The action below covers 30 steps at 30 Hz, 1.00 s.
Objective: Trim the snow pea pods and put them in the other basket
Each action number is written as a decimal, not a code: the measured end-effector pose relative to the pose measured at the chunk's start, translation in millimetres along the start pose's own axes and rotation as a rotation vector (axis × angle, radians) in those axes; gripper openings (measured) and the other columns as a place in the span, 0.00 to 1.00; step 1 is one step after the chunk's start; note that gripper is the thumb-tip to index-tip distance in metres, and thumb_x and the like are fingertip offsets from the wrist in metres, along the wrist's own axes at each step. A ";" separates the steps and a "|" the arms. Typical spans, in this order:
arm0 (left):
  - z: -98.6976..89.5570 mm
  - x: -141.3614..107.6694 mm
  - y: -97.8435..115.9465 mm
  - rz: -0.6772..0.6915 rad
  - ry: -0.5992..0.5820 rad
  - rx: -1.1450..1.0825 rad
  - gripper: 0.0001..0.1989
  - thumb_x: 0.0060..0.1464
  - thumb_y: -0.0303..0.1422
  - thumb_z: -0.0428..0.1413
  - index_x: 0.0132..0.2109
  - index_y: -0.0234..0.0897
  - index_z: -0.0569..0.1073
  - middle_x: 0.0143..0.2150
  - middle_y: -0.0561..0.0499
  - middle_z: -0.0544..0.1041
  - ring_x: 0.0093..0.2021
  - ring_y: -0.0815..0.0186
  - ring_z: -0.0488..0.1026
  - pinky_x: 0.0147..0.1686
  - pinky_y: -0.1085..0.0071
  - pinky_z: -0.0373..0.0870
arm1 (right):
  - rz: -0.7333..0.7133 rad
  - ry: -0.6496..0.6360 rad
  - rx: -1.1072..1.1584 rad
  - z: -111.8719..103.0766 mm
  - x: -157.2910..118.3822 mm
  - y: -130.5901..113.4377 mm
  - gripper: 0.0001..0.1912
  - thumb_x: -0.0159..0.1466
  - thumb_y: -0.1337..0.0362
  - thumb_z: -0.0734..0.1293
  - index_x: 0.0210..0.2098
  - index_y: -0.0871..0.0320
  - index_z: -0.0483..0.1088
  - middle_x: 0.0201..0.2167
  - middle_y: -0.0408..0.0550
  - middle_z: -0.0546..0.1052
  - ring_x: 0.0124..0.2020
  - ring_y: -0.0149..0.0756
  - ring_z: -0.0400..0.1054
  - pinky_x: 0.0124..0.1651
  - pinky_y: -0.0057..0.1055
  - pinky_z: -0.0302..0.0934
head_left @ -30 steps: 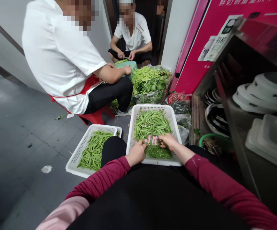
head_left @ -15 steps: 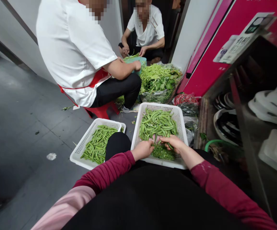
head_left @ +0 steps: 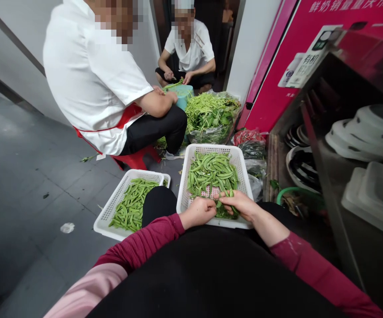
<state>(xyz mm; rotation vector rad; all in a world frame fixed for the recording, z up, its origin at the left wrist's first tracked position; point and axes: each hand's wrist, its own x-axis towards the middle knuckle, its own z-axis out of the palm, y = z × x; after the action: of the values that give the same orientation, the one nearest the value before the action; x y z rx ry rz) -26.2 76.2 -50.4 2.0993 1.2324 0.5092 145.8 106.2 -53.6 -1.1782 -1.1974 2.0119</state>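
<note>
Closest to me, beyond the black-clad lap, my left hand (head_left: 198,212) has its fingers curled in and pinched together at the near edge of the front white basket (head_left: 182,176); I can't make out what sits between the tips. My right hand (head_left: 240,204), just beside it, pinches a few pea pods (head_left: 231,193) between thumb and fingers, with ends poking out past them. Under my hands, at the near end of the basket, I see a low pile of green trimmings (head_left: 222,213); the heap of whole pods (head_left: 213,170) fills the far part, with a patch of reddish perforated bottom showing between. On my left, beside the black-covered knee (head_left: 158,204), a second white basket (head_left: 111,205) holds more whole pods. To my right I get a green-rimmed container (head_left: 286,191) of scraps, next to a metal shelf (head_left: 327,176) with pale dishes (head_left: 370,132). Farther out, a plastic bag of leafy greens (head_left: 211,112) stands near a teal tub (head_left: 183,93). A person in a white shirt (head_left: 92,75) sits on a red stool (head_left: 136,159) by it, and another person (head_left: 191,48) squats behind, hands at some green stems (head_left: 174,84).
</note>
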 end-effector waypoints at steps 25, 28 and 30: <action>-14.3 8.5 6.1 0.201 -0.271 0.307 0.07 0.53 0.29 0.45 0.35 0.33 0.67 0.34 0.46 0.69 0.35 0.64 0.68 0.37 0.71 0.64 | -0.049 -0.184 -0.641 1.4 -18.4 -3.7 0.07 0.50 0.62 0.64 0.19 0.60 0.66 0.12 0.37 0.64 0.14 0.25 0.54 0.18 0.23 0.47; -8.0 12.1 0.4 0.045 -0.113 0.038 0.09 0.54 0.30 0.44 0.31 0.34 0.66 0.29 0.49 0.69 0.30 0.68 0.68 0.34 0.73 0.65 | -0.300 0.102 -0.832 11.2 -16.5 -1.2 0.10 0.50 0.60 0.65 0.17 0.59 0.66 0.14 0.39 0.65 0.18 0.27 0.57 0.22 0.24 0.50; 0.6 13.0 -1.7 -0.154 -0.011 -0.183 0.12 0.57 0.32 0.39 0.33 0.34 0.65 0.23 0.53 0.66 0.22 0.71 0.66 0.27 0.75 0.65 | -0.391 0.323 -0.764 14.8 -8.9 2.9 0.12 0.53 0.58 0.64 0.19 0.59 0.67 0.16 0.41 0.67 0.20 0.29 0.59 0.24 0.25 0.53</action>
<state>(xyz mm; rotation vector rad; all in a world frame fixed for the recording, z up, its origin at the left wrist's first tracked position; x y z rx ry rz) -20.6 88.0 -51.8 1.8366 1.2791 0.5189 137.3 91.7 -49.1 -1.3851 -1.9074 1.0358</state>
